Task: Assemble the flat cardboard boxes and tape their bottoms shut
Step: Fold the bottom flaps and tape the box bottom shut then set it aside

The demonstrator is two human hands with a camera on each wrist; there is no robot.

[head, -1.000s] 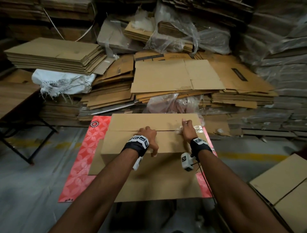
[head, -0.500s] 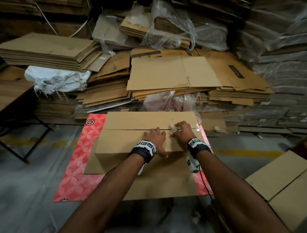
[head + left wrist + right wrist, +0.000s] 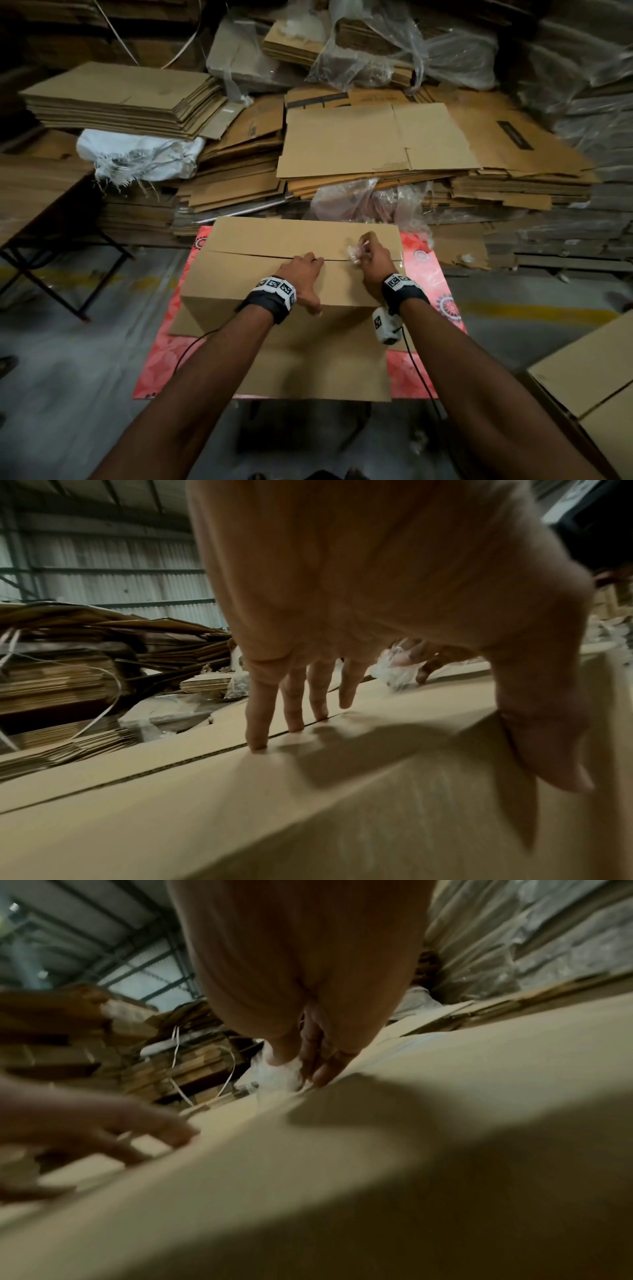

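Head view shows the box (image 3: 274,284) seam running left-right; right hand (image 3: 371,260), fingers pinching crumpled tape (image 3: 352,251), sits right of the flat, straight-fingered left hand (image 3: 301,277).

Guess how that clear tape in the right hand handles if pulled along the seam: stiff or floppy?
Likely floppy: the tape looks crumpled and bunched where the right hand pinches it. Probably very light and clingy, apt to fold onto itself. The left hand presses the box flaps flat, which should help it lie smooth.
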